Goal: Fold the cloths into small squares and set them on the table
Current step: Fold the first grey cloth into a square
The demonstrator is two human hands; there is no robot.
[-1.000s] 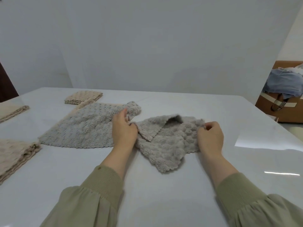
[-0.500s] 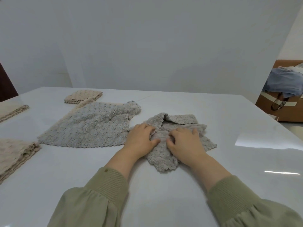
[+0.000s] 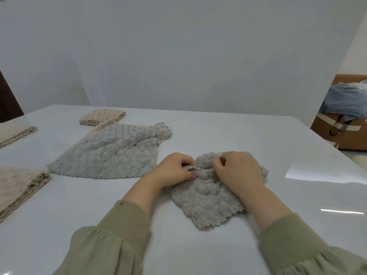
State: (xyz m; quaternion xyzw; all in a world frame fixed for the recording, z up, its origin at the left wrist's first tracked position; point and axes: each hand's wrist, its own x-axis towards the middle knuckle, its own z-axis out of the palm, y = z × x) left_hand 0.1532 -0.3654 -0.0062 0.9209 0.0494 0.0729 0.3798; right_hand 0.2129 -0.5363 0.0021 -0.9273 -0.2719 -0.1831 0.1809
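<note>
on the table (image 3: 218, 132), left hand (image 3: 174, 168), right hand (image 3: 238, 171): apparent pinch on grey cloth (image 3: 208, 205) edge

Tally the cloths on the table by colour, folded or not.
Grey, not folded: 2, crumpled grey cloth pinched by left hand and right hand, spread grey cloth
Beige, folded: 3, far beige square, left beige square, near beige pile
Beige, under the spread one: 1, beige edge
Total: 6

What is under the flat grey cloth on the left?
A beige cloth peeks out along the grey cloth's far-left edge. How far it extends beneath is covered.
</note>
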